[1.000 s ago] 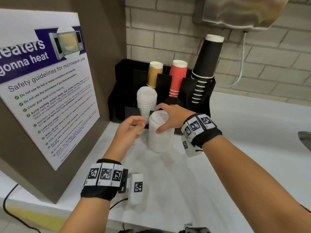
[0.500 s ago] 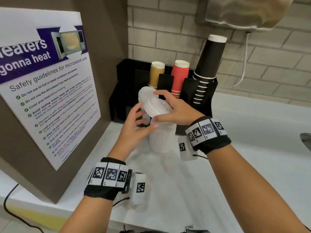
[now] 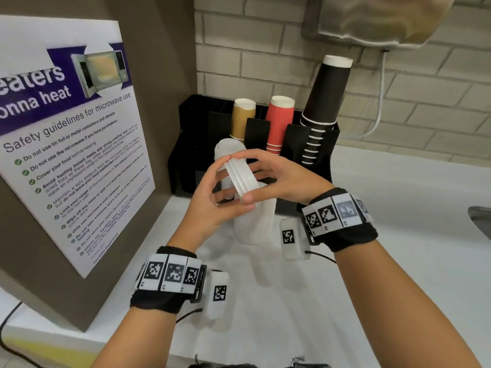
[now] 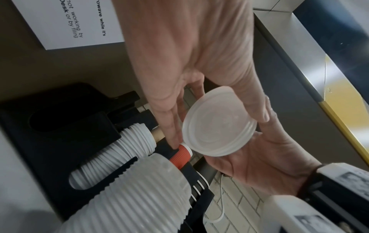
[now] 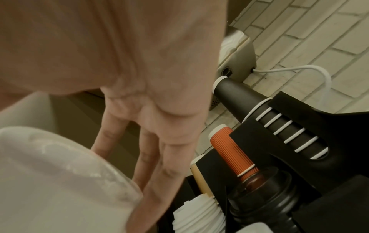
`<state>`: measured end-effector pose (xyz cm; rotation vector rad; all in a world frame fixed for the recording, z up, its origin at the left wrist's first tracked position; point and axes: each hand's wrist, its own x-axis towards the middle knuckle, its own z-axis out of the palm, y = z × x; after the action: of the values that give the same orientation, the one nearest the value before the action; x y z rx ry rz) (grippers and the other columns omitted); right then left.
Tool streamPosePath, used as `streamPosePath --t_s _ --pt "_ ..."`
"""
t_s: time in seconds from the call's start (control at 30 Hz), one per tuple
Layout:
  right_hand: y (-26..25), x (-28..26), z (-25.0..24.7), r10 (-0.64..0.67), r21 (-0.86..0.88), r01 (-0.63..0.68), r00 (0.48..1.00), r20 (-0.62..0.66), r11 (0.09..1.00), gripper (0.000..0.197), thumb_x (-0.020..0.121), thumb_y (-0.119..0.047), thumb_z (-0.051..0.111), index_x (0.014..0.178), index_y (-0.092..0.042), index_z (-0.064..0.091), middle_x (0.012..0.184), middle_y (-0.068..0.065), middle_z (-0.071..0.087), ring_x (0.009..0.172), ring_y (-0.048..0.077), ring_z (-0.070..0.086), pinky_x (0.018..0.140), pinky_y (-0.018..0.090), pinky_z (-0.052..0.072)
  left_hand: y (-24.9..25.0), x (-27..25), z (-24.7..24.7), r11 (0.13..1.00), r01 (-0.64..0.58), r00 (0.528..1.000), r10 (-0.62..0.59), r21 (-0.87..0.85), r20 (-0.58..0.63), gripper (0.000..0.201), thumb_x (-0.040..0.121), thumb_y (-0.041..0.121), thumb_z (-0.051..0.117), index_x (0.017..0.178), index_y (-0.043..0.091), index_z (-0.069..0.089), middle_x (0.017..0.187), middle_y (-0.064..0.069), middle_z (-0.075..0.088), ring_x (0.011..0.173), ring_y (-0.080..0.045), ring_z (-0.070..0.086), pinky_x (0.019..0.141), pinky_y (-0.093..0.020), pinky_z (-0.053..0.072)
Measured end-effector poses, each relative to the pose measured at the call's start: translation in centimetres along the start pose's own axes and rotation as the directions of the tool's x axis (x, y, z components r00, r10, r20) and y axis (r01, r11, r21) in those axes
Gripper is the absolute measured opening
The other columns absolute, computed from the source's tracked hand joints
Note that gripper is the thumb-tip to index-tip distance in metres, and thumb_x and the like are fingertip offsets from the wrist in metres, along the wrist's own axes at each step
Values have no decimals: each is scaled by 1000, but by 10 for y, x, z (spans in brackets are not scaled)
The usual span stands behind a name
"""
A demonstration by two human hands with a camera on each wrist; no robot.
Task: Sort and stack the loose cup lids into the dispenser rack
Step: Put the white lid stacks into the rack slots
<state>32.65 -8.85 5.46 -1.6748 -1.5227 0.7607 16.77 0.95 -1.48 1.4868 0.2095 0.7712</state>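
A few white cup lids (image 3: 243, 179), nested and tipped on edge, are held between both hands above the counter. My left hand (image 3: 225, 187) pinches them from the left, thumb and fingers on the rim (image 4: 219, 126). My right hand (image 3: 256, 175) grips them from the right, fingers curled over the top. Directly below stands a tall loose stack of translucent lids (image 3: 252, 224) on the counter. The black dispenser rack (image 3: 191, 134) stands behind, with a stack of white lids (image 3: 228, 150) in a front slot. The right wrist view shows the held lids (image 5: 60, 173) blurred and close.
The rack also holds tan cups (image 3: 243, 115), red ribbed cups (image 3: 281, 120) and black cups (image 3: 326, 96). A microwave safety sign (image 3: 71, 144) on a brown panel closes off the left. A brick wall stands behind. White counter (image 3: 385, 235) extends right to a sink edge (image 3: 481, 219).
My right hand lifted a few lids off the top of the loose stack and tipped them on edge. My left hand came in and took hold of them too.
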Motion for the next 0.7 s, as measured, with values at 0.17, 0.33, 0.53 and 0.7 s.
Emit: streamPosePath --t_s 0.17,0.33,0.53,0.7 --pt "-2 -1 5 -21 -37 18 996 -84 999 69 69 -32 84 129 -39 50 123 -6 58 115 10 56 100 38 49 0 1 2 1000 1 1000 -1 -1 -3 90 58 24 89 134 44 45 141 4 48 119 -19 60 85 -31 56" --pt "-2 -1 6 -20 -57 13 992 -127 998 69 71 -31 82 130 -37 46 123 -5 56 113 12 56 96 36 51 -1 5 1 1000 9 1000 -9 25 -2 99 61 23 85 143 42 35 148 4 43 126 -19 54 95 -37 53" --pt "12 -3 -37 -76 -37 66 888 -454 997 67 73 -26 82 126 -35 42 127 -7 53 110 9 56 79 18 51 2 2 -17 995 15 984 2 94 -179 55 75 35 71 126 38 52 129 9 56 107 -4 64 88 -21 52" --pt "57 -5 -80 96 -169 -243 794 -600 955 78 70 -17 84 131 -18 35 128 5 49 112 24 53 85 29 48 -7 -1 -31 987 52 962 -9 151 -272 30 90 13 65 112 33 61 118 3 60 89 3 63 96 -34 52"
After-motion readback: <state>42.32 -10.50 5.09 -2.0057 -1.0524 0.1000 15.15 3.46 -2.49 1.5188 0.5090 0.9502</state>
